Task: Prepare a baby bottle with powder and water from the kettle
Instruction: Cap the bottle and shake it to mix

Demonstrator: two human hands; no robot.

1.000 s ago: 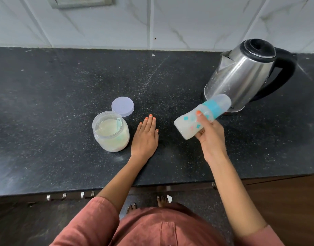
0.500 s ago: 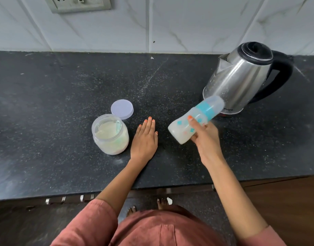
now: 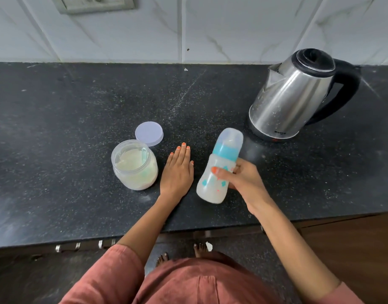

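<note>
My right hand (image 3: 243, 183) grips a capped baby bottle (image 3: 219, 167) with a blue collar and clear cap. It is held nearly upright above the black counter (image 3: 68, 106), and milky white liquid fills its lower part. My left hand (image 3: 177, 172) lies flat on the counter, fingers together, holding nothing, between the bottle and an open clear jar of pale powder (image 3: 135, 164) with a scoop inside. The jar's round lilac lid (image 3: 149, 133) lies just behind the jar. A steel kettle (image 3: 298, 95) with a black lid and handle stands at the back right.
A white marble-tile wall (image 3: 232, 29) with a power socket (image 3: 92, 3) runs behind the counter. The counter's front edge passes just in front of my arms, with drawer handles (image 3: 83, 245) below it at left and a brown cabinet front (image 3: 353, 249) at lower right.
The bottle has swung from a steep tilt, cap pointing right towards the kettle, to nearly upright and lower. My left hand has stayed flat on the counter.
</note>
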